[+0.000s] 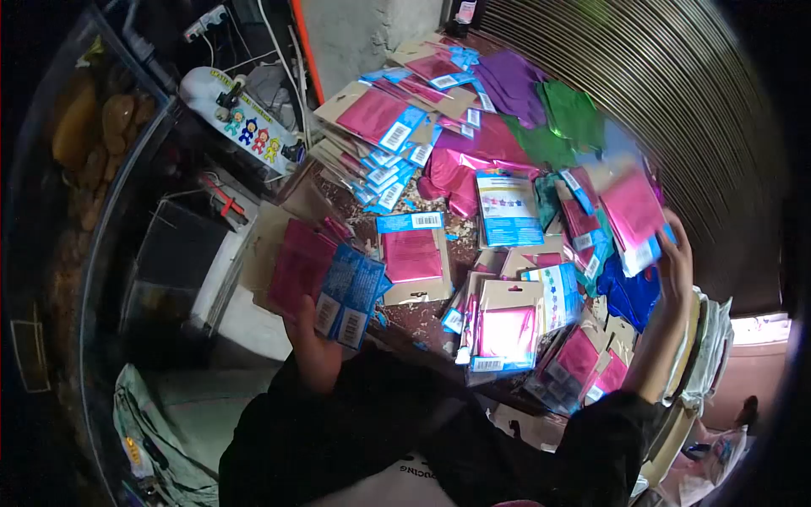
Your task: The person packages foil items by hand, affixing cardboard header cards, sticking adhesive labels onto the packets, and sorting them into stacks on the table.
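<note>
My left hand (316, 353), low on the left, grips a few flat packets (302, 264) with dark pink foil, brown card and blue barcode labels. Out to the right, my right hand (675, 264) is closed on the edge of a pink foil packet (632, 211) and holds it tilted; slight blur softens its outline. Between my hands, a single pink packet (412, 256) lies face up on the table (436, 323). Nearer me is a stack topped by a shiny pink packet (505, 328). Beyond these, a blue-backed packet (510, 209) shows a printed row of stars.
More packets form a heap (376, 118) at the back left. Loose purple foil (511, 84), green foil (570, 122) and blue foil (629, 296) lie toward the right. A skateboard (241, 122) leans left of the table. A ribbed shutter (667, 93) borders the right side.
</note>
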